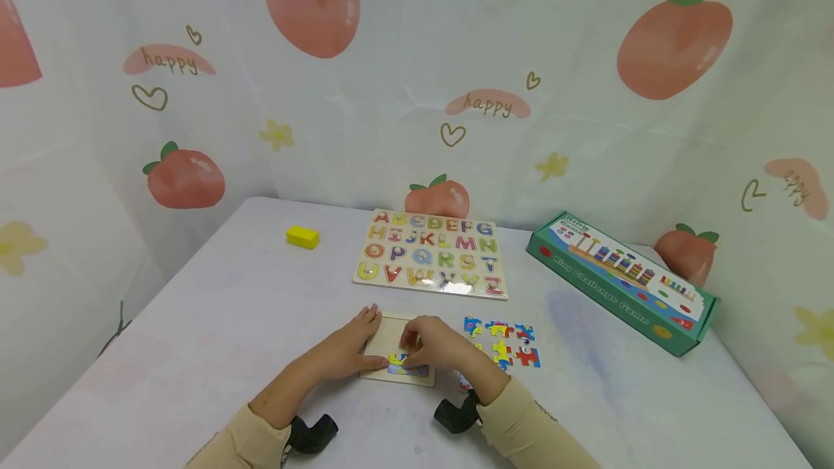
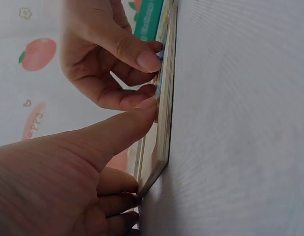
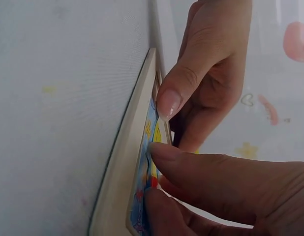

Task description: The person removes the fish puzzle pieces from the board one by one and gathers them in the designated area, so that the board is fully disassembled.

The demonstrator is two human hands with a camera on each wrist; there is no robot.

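Observation:
A small wooden puzzle tray (image 1: 384,330) lies on the table between the two hands. Coloured jigsaw pieces (image 1: 415,370) fill the part of it nearest the person; bare wood shows farther back. My left hand (image 1: 356,346) rests at the tray's left side, fingers extended along its edge, thumb pressing down at the fitted pieces. With curled fingers my right hand (image 1: 435,342) pinches a yellow-and-blue puzzle piece (image 3: 156,169) low in the tray, its thumb and fingertips right at the surface. Those fingers partly hide the piece. Loose puzzle pieces (image 1: 502,353) lie right of the tray, some behind the right forearm.
An alphabet board (image 1: 430,253) lies behind the tray. A yellow block (image 1: 302,237) sits at the back left. On the right stands a green Ring Challenge Game box (image 1: 622,281). A fruit-printed cloth (image 1: 391,93) hangs behind the table (image 1: 215,331).

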